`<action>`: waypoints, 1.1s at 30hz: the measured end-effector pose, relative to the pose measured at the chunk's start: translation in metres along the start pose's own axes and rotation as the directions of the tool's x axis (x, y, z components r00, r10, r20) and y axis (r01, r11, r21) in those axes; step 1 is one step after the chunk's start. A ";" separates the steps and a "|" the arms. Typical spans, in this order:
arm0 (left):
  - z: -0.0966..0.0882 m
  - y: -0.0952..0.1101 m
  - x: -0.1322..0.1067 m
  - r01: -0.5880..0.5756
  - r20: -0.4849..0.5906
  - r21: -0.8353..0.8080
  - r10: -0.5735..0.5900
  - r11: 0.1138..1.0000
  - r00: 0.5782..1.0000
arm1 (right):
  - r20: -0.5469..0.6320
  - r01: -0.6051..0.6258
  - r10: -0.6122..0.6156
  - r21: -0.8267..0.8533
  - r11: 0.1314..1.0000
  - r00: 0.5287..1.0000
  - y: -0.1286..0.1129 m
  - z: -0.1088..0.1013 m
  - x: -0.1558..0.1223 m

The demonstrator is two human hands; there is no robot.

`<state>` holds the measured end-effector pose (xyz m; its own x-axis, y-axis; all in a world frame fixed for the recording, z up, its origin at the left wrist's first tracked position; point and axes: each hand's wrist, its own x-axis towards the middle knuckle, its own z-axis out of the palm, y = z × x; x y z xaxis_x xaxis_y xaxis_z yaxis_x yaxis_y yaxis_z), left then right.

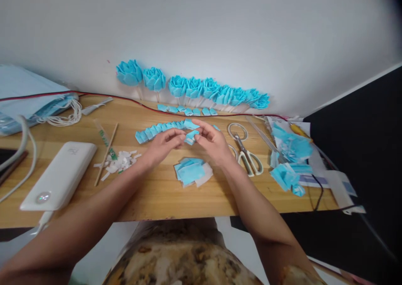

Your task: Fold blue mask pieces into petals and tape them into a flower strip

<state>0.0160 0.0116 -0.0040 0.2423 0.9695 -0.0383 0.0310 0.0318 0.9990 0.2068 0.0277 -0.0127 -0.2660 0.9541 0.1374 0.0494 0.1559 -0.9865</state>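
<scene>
Both my hands meet over the middle of the wooden table (163,197). My left hand (163,144) and my right hand (212,142) pinch a small folded blue piece (190,137) between their fingertips. Just behind them runs a row of folded blue pieces (157,130), overlapping one another. A small stack of flat blue squares (190,172) lies on the table right below my hands.
Blue paper-like roses (191,86) lean along the white wall. Scissors (249,157) lie right of my hand, with more blue scraps (290,161) beyond. At left sit a white power bank (61,174), white scraps (117,163), a wooden stick (106,153) and blue masks (37,102).
</scene>
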 end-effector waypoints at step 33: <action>-0.002 -0.002 0.003 0.024 0.090 -0.043 -0.020 0.999 0.996 | -0.061 0.002 -0.005 -0.046 0.999 0.998 -0.002 -0.002 0.001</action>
<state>0.0152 0.0150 -0.0066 0.3283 0.9426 -0.0601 -0.0048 0.0653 0.9979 0.2084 0.0294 -0.0107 -0.2067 0.9672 0.1478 0.0931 0.1698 -0.9811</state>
